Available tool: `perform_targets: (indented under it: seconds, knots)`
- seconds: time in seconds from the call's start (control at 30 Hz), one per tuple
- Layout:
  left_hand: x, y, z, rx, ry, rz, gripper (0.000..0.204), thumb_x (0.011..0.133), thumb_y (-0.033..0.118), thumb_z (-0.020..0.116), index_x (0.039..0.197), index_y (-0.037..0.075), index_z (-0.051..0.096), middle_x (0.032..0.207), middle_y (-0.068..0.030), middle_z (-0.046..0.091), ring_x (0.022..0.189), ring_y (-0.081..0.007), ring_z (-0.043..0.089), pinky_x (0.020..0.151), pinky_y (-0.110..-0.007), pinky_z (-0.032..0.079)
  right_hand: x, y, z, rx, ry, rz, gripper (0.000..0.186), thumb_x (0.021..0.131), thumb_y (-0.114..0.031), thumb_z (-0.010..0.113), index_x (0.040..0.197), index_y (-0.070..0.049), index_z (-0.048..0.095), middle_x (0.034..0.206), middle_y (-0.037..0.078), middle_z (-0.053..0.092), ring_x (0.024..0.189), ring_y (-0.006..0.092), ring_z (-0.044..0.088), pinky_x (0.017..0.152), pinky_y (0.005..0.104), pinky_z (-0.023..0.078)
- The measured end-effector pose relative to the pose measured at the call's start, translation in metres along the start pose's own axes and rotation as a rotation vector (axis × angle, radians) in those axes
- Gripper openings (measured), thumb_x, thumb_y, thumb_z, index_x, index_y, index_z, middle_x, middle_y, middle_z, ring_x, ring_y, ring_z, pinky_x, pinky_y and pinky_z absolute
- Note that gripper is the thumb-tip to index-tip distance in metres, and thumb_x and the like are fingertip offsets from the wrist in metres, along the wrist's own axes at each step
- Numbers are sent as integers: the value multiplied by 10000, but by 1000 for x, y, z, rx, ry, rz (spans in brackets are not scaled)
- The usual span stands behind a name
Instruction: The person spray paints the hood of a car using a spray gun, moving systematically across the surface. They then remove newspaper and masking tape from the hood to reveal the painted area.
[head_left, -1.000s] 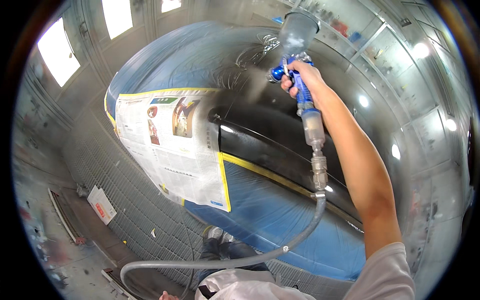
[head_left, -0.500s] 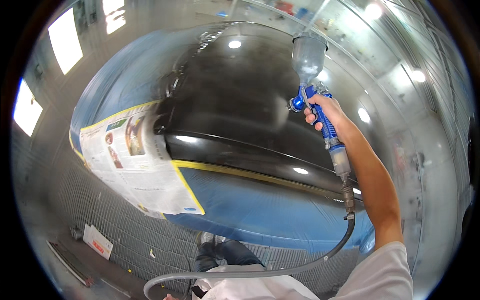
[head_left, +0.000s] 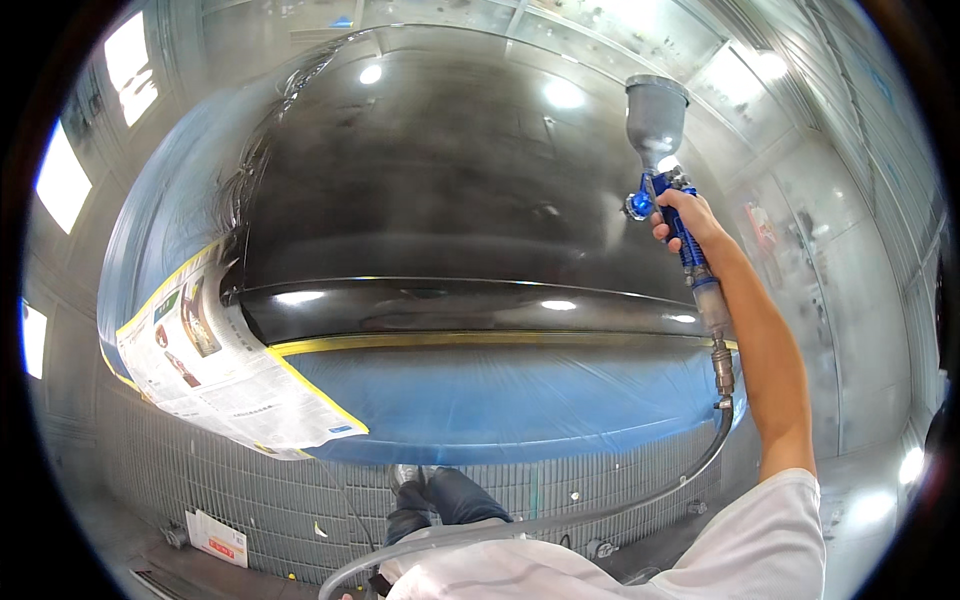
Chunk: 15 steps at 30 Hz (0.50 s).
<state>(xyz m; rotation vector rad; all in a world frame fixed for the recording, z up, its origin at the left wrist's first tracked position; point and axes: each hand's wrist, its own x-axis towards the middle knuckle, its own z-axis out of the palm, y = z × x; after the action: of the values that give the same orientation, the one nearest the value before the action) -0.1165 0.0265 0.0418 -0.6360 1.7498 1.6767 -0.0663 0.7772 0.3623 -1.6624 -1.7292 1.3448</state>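
Spray guns (head_left: 692,255): one, at right, fitted with one cup (head_left: 656,110) and one thick grey hose (head_left: 722,437). Hands (head_left: 687,217) clearly visible: one, the right. Bright reflections (head_left: 557,305) along the near strip of the black surface (head_left: 420,150): three. Newspaper pieces (head_left: 230,380): one, at left. Bright panes (head_left: 63,180) at left: three. Trouser legs (head_left: 462,497): two, near. White boards (head_left: 218,538), near left — at least two; overlap prevents exact count.
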Motion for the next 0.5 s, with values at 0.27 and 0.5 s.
perform_targets:
  seconds: [0.27, 0.5]
  knots:
    - [-2, -2, -2, 194, -77, 17, 231, 876, 88, 675, 670, 73, 571, 638, 30, 530, 564, -78, 459, 509, -253, 388, 28, 31, -74, -107, 203, -14, 211, 829, -236, 565, 735, -52, 524, 625, 35, 542, 460, 123, 539, 332, 249, 396]
    - [-8, 14, 23, 113, -58, -29, 420, 867, 88, 632, 520, 112, 397, 516, 40, 389, 480, -77, 354, 468, -300, 299, 26, 37, -78, -227, 147, 37, 282, 830, -309, 540, 648, -100, 491, 478, 29, 441, 333, 142, 412, 322, 301, 354]
